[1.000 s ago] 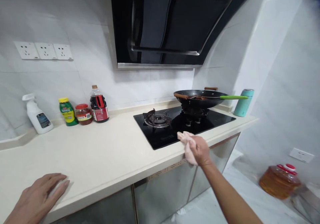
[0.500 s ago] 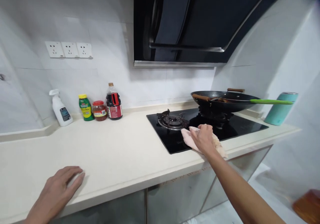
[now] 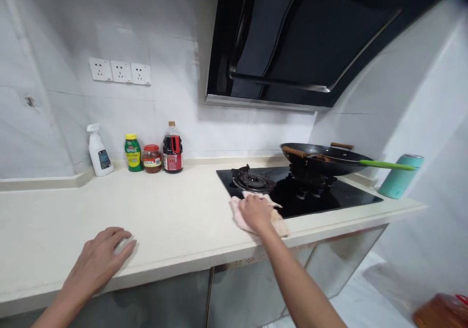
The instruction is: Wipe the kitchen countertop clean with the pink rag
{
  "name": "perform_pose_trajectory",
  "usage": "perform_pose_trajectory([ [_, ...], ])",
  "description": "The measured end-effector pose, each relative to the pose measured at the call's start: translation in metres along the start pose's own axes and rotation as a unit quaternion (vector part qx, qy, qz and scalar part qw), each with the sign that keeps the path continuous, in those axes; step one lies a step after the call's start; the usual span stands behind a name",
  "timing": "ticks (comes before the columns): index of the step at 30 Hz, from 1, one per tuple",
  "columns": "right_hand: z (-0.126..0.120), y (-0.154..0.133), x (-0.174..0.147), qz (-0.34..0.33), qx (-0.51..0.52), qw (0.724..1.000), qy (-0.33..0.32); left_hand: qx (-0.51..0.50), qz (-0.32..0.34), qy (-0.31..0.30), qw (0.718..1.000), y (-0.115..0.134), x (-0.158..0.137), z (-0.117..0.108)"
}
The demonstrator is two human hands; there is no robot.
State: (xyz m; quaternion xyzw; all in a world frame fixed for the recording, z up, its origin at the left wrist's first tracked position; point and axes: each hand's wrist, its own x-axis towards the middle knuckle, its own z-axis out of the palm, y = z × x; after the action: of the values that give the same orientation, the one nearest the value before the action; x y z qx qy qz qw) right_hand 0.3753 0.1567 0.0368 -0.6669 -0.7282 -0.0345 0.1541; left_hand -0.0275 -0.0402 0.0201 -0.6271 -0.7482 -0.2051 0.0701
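My right hand (image 3: 257, 213) presses a pale pink cloth (image 3: 280, 224) onto the front left corner of the black gas hob (image 3: 340, 202), partly over the countertop. Its fingers are bent over the cloth, which bunches out on both sides. Just behind the cloth is the left burner (image 3: 255, 182). On the cream countertop (image 3: 175, 221), near the front edge, my left hand (image 3: 104, 255) rests with fingers loosely apart and nothing in it.
A black wok (image 3: 321, 157) holding a green-handled utensil (image 3: 387, 164) sits on the right burner. Beside the hob stands a teal canister (image 3: 398, 179). Along the wall are a white spray bottle (image 3: 98, 152), green bottle (image 3: 133, 155), red-lidded jar (image 3: 151, 160) and dark sauce bottle (image 3: 173, 150). A range hood (image 3: 292, 40) hangs above.
My right hand has slid the cloth leftward along the hob's front to its left corner. My left hand stays on the countertop. The camera view has tilted slightly.
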Motion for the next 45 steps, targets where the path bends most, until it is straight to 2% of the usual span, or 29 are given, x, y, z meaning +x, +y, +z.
perform_pose_trajectory([
  [4, 0.003, -0.08, -0.034, -0.141, 0.072, 0.987, -0.019, -0.009, -0.018, 0.008, 1.0, 0.003, -0.001, -0.003],
  [7, 0.0, -0.118, -0.058, -0.266, 0.126, 0.955, -0.044, -0.011, -0.027, 0.013, 0.999, 0.004, -0.004, -0.006],
  [9, -0.004, -0.124, -0.068, -0.336, 0.16, 0.926, -0.067, -0.011, -0.026, 0.018, 0.999, 0.004, -0.006, -0.005],
  [12, -0.01, -0.105, -0.07, -0.387, 0.189, 0.893, -0.133, -0.015, -0.02, 0.029, 0.999, 0.001, -0.008, -0.002],
  [15, -0.008, -0.071, -0.063, -0.346, 0.171, 0.909, -0.159, -0.016, -0.015, 0.047, 0.999, -0.001, -0.01, 0.002],
  [18, 0.001, -0.044, -0.053, -0.29, 0.121, 0.945, -0.093, -0.012, -0.011, 0.063, 0.998, 0.0, -0.012, 0.004],
  [21, 0.012, -0.035, -0.039, -0.213, 0.036, 0.976, -0.008, -0.012, -0.004, 0.07, 0.997, 0.002, -0.014, 0.005],
  [24, 0.022, -0.04, -0.019, -0.159, -0.004, 0.987, 0.026, -0.017, 0.007, 0.082, 0.996, 0.002, -0.017, 0.007],
  [28, 0.037, -0.058, 0.025, -0.134, -0.032, 0.99, 0.034, -0.019, 0.046, 0.124, 0.991, -0.003, -0.021, 0.014],
  [34, 0.07, -0.101, 0.122, -0.093, -0.048, 0.994, 0.029, -0.005, 0.138, 0.227, 0.964, -0.002, -0.021, 0.02],
  [38, 0.088, -0.134, 0.179, -0.071, -0.032, 0.997, 0.006, 0.007, 0.163, 0.226, 0.96, 0.006, -0.016, 0.012],
  [42, 0.095, -0.177, 0.203, -0.057, -0.001, 0.998, -0.04, 0.004, 0.158, 0.21, 0.965, 0.009, -0.015, 0.007],
  [45, 0.093, -0.216, 0.19, -0.096, 0.022, 0.992, -0.078, -0.009, 0.132, 0.194, 0.972, 0.006, -0.018, 0.011],
])
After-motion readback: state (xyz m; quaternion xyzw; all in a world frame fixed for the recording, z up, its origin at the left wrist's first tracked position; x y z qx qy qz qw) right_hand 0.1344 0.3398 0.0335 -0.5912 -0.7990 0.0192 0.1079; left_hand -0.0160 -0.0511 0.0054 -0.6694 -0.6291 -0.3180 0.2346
